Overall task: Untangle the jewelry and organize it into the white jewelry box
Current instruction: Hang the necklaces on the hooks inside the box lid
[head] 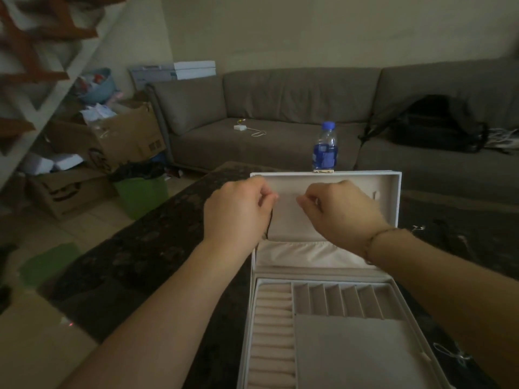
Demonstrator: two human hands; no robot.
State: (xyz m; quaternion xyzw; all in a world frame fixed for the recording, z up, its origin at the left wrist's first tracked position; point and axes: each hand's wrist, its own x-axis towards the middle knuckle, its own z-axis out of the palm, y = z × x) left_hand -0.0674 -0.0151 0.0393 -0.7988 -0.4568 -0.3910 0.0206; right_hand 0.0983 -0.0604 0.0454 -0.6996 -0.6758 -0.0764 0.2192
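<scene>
Judging from the box (331, 332), little of the task appears done: the ring rolls at the near left, the row of small slots behind them and the covered tray section at the near right are all seen bare, and no piece can be made out in the lid pocket. Loose pieces, too small and dim to be identified, are seen lying on the dark table (168, 248) to the right of the box, one far (418, 227) and one near (452, 356), so sorting seems mostly left. Both hands are raised in front of the upright lid, wrists bent and knuckles turned toward the camera. The left hand (238, 209) is held with fingers curled and fingertips pressed together, and a thin dark cord (269, 223) is seen hanging down from that pinch toward the lid's lower edge. The right hand (339, 209) is likewise curled, its fingertips pointed left toward the other hand, with a clear gap between the two; whether anything is pinched there cannot be told, as no strand can be made out across the gap. A fine chain may be stretched between them for hanging in the lid, but this is only a judgement. A bottle (325, 147) is stood just beyond the lid.
</scene>
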